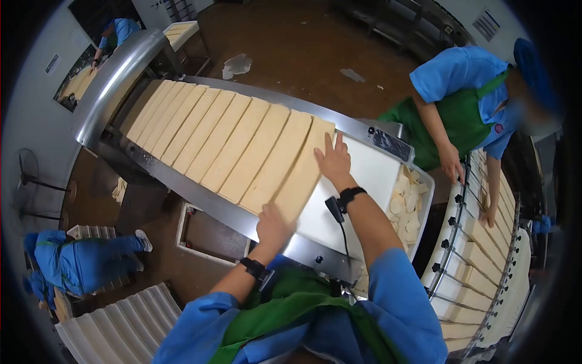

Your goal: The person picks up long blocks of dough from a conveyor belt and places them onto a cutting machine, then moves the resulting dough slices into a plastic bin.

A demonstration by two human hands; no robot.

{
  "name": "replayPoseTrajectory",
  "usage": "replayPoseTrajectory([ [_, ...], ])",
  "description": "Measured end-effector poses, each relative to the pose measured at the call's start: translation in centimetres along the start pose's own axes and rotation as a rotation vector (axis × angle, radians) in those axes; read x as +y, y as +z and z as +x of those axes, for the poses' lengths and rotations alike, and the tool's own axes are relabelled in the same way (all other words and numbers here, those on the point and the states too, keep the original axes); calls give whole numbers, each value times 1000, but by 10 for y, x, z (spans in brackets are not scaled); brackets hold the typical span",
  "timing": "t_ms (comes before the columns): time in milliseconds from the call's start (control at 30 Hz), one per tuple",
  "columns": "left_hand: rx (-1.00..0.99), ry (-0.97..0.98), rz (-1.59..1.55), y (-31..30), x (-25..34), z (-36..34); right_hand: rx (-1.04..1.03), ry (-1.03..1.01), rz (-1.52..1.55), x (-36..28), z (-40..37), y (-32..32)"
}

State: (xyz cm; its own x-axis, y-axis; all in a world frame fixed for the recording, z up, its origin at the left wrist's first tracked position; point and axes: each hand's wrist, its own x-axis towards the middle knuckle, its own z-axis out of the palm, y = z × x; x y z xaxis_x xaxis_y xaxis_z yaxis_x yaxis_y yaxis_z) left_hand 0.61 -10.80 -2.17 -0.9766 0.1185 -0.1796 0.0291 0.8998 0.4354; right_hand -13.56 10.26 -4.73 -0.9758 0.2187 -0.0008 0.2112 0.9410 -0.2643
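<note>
Long pale dough strips (235, 142) lie side by side across a metal-edged conveyor. My left hand (272, 229) is at the near end of the last strip (303, 176); it is blurred, and its fingers are hard to make out. At the strip's far end, my right hand (333, 159) rests on the edge with its fingers spread. White belt surface (345, 188) shows to the right of that strip. Both wrists wear black bands.
A tray of dough scraps (407, 203) sits at the conveyor's right end. A co-worker (464, 103) reaches over another line of strips (485, 242) at the right. Ridged trays (124, 327) stand lower left, near other people (85, 261). A metal hood (118, 85) spans the conveyor.
</note>
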Motion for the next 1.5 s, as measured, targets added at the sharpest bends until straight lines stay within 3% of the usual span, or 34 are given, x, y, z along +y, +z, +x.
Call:
replayPoseTrajectory([
  [100,-49,29,103,6,-5,2,-47,52,-76,-20,38,-2],
  [200,-122,27,172,1,1,6,-228,170,-72,-32,54,-14],
  [300,-123,45,169,2,3,6,-219,286,-35,-26,49,-17],
  [433,-88,175,71,12,4,9,-166,534,51,7,17,-62],
  [533,-250,325,-49,3,20,11,-155,737,82,63,-14,-81],
  [567,-329,388,-90,-1,30,10,-103,776,138,78,-27,-89],
  [667,-356,432,24,4,58,-5,197,700,57,152,-60,-35],
  [733,-400,313,-45,20,72,-6,214,757,323,152,-90,-57],
  [800,-331,362,-134,28,83,-14,333,919,404,154,-129,-87],
  [833,-242,468,-171,31,93,-22,445,931,443,166,-154,-96],
  [933,-229,683,-317,29,134,-47,730,984,452,200,-237,-123],
  [1100,-366,979,-376,21,226,-103,921,1298,332,241,-384,-202],
  [1167,-510,1076,-408,15,258,-128,813,1468,301,265,-434,-218],
  [1267,-543,1324,-365,18,291,-162,407,1534,139,303,-488,-231],
  [1400,-859,1274,-266,20,318,-193,235,1487,80,377,-525,-220],
  [1500,-877,1290,-324,36,327,-201,193,1490,81,409,-534,-223],
])
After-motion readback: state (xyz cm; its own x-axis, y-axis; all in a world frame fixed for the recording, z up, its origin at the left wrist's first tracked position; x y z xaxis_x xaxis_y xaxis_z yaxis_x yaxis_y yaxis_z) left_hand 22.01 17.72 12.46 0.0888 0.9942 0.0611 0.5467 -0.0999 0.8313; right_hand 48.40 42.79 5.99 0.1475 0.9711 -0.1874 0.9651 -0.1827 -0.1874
